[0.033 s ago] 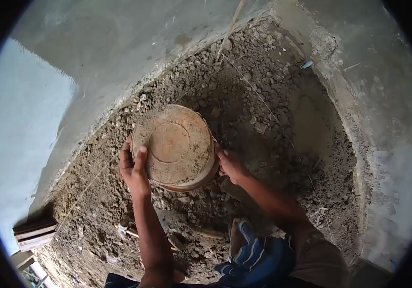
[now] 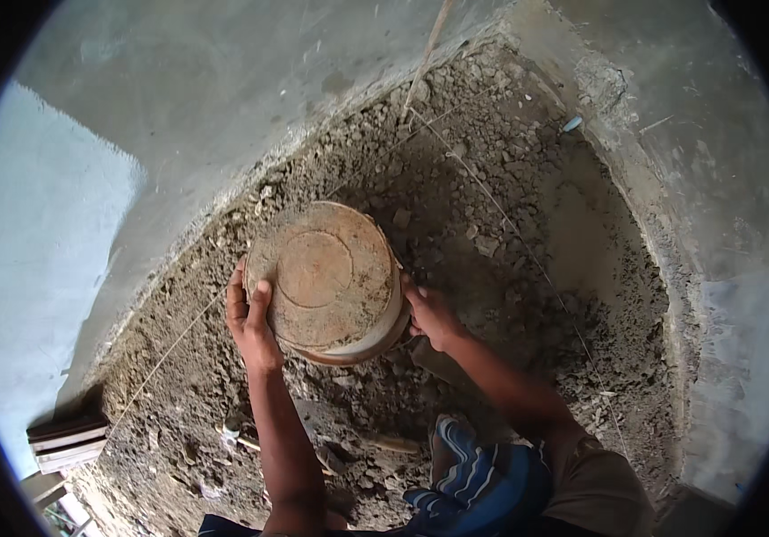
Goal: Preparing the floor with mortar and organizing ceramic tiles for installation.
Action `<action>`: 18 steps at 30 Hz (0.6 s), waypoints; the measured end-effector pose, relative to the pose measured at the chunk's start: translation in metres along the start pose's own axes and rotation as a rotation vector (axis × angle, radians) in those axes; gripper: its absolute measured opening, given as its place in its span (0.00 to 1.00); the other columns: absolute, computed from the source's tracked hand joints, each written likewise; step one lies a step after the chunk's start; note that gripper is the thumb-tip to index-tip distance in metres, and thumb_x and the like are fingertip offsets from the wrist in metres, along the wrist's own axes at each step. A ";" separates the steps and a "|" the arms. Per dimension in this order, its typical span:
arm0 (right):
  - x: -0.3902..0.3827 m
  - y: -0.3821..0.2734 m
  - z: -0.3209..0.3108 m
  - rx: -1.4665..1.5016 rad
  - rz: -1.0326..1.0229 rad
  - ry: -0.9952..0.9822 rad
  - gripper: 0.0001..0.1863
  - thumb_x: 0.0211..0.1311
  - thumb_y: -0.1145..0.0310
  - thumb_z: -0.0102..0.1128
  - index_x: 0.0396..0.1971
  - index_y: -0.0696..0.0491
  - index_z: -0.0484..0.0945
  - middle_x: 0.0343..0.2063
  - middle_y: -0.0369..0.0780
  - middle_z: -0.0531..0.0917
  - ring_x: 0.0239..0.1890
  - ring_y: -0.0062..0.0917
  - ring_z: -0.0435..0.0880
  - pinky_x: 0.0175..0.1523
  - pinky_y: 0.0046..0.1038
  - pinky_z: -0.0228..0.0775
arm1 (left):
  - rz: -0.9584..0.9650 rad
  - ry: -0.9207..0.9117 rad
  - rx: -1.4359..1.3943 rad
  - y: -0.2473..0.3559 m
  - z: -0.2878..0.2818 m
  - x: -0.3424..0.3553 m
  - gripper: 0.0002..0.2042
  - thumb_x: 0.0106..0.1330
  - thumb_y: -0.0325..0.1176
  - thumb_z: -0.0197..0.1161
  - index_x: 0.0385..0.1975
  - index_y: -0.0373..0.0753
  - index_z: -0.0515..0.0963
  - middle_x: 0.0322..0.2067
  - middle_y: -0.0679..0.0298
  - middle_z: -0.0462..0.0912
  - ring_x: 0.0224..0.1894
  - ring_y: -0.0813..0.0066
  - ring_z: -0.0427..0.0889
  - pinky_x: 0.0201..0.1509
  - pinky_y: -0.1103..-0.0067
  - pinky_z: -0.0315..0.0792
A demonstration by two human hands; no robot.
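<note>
A round, dirt-stained bucket [image 2: 317,273] is held between my two hands, its ringed flat bottom facing up toward me. My left hand [image 2: 252,318] grips the left side, thumb lying over the edge of the bottom and fingers down the outside. On the opposite side, my right hand [image 2: 429,311] has its fingers closed against the wall; part of them is hidden by the bucket. What lies inside or under the bucket cannot be seen.
Broken, clumpy soil [image 2: 483,161] surrounds the bucket. A thin string [image 2: 514,228] runs low across it, tied near a stick [image 2: 425,67]. A hammer-like tool [image 2: 234,436] lies by my left forearm. Plastered walls [image 2: 214,80] meet ahead; wooden boards [image 2: 67,440] sit at lower left.
The bucket and both hands sit very slightly lower in the picture. My grip on it looks the same.
</note>
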State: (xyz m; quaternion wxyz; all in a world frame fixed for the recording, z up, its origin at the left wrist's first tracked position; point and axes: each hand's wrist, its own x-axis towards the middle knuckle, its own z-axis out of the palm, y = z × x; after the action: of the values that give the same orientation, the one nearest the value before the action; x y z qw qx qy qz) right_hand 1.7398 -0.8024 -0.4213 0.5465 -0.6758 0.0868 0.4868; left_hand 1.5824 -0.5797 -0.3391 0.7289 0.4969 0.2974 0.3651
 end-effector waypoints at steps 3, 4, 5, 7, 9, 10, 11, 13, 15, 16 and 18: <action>-0.008 0.000 0.000 -0.034 0.009 0.021 0.34 0.64 0.32 0.53 0.24 0.53 0.68 0.16 0.32 0.70 0.15 0.17 0.65 0.17 0.28 0.61 | -0.219 0.155 0.013 0.007 0.005 0.015 0.30 0.67 0.35 0.62 0.69 0.35 0.64 0.59 0.54 0.76 0.58 0.66 0.77 0.65 0.71 0.69; -0.015 0.000 0.003 -0.055 -0.053 0.057 0.34 0.64 0.32 0.54 0.22 0.53 0.68 0.15 0.32 0.68 0.15 0.17 0.66 0.18 0.29 0.61 | -0.193 0.063 -0.051 0.011 0.004 0.016 0.31 0.67 0.36 0.59 0.70 0.36 0.62 0.59 0.54 0.75 0.58 0.65 0.77 0.65 0.71 0.69; -0.027 0.003 0.006 -0.056 -0.171 0.067 0.34 0.64 0.33 0.55 0.21 0.53 0.68 0.14 0.32 0.67 0.15 0.17 0.67 0.18 0.29 0.61 | -0.269 0.060 -0.098 0.016 0.001 0.014 0.32 0.67 0.38 0.57 0.71 0.36 0.60 0.60 0.53 0.74 0.58 0.64 0.77 0.65 0.71 0.70; -0.050 0.013 0.009 -0.086 -0.120 0.096 0.34 0.63 0.35 0.58 0.20 0.54 0.68 0.14 0.33 0.68 0.15 0.17 0.68 0.18 0.30 0.60 | -0.218 -0.024 -0.118 0.022 -0.009 0.003 0.35 0.65 0.41 0.55 0.72 0.36 0.57 0.58 0.53 0.75 0.60 0.61 0.76 0.65 0.67 0.71; -0.062 0.021 0.008 -0.226 -0.297 0.113 0.32 0.64 0.35 0.58 0.23 0.53 0.69 0.16 0.33 0.69 0.13 0.17 0.68 0.17 0.25 0.59 | -0.160 -0.061 -0.201 0.020 -0.017 -0.014 0.35 0.64 0.42 0.55 0.71 0.36 0.57 0.58 0.53 0.74 0.61 0.60 0.75 0.66 0.65 0.71; -0.066 0.024 0.007 -0.184 -0.384 0.144 0.30 0.66 0.40 0.59 0.23 0.54 0.68 0.16 0.33 0.69 0.12 0.17 0.67 0.16 0.25 0.57 | -0.121 -0.050 -0.181 0.017 -0.020 -0.018 0.33 0.64 0.40 0.52 0.70 0.35 0.58 0.59 0.52 0.73 0.63 0.59 0.73 0.67 0.64 0.70; -0.065 0.025 0.006 -0.168 -0.485 0.171 0.30 0.66 0.40 0.59 0.23 0.54 0.68 0.16 0.33 0.69 0.12 0.17 0.67 0.16 0.25 0.57 | -0.094 -0.131 -0.163 0.013 -0.021 -0.015 0.33 0.64 0.40 0.52 0.70 0.35 0.58 0.59 0.52 0.73 0.63 0.59 0.73 0.67 0.64 0.70; -0.062 0.023 0.004 -0.131 -0.203 0.069 0.35 0.63 0.35 0.60 0.18 0.56 0.70 0.15 0.35 0.73 0.16 0.16 0.70 0.17 0.29 0.61 | -0.161 -0.128 -0.208 0.010 -0.020 -0.012 0.33 0.63 0.40 0.50 0.70 0.35 0.59 0.59 0.52 0.73 0.62 0.58 0.73 0.67 0.63 0.70; -0.069 0.019 0.006 -0.117 -0.186 0.045 0.31 0.65 0.39 0.59 0.22 0.54 0.69 0.15 0.33 0.70 0.15 0.15 0.70 0.18 0.28 0.61 | -0.269 0.016 -0.095 0.021 -0.011 -0.005 0.34 0.63 0.41 0.50 0.70 0.34 0.58 0.60 0.51 0.73 0.60 0.59 0.75 0.67 0.64 0.69; -0.074 0.015 0.008 -0.079 -0.227 0.008 0.26 0.68 0.42 0.58 0.27 0.53 0.69 0.15 0.31 0.67 0.14 0.15 0.69 0.18 0.27 0.62 | -0.283 0.020 -0.150 0.032 -0.005 -0.011 0.34 0.62 0.40 0.50 0.70 0.32 0.58 0.60 0.49 0.72 0.60 0.58 0.74 0.68 0.64 0.69; -0.099 0.006 0.009 -0.034 -0.187 0.042 0.29 0.67 0.40 0.58 0.29 0.56 0.72 0.17 0.33 0.71 0.15 0.16 0.71 0.18 0.27 0.62 | -0.102 -0.080 -0.206 0.064 0.024 -0.022 0.36 0.60 0.38 0.50 0.69 0.27 0.57 0.61 0.45 0.71 0.61 0.55 0.74 0.68 0.63 0.68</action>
State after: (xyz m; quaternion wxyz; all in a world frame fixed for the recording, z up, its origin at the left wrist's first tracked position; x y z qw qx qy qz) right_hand 1.6803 -0.8386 -0.3506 0.5760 -0.7002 0.0264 0.4211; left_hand 1.5742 -0.5945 -0.2695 0.8050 0.4178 0.2539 0.3360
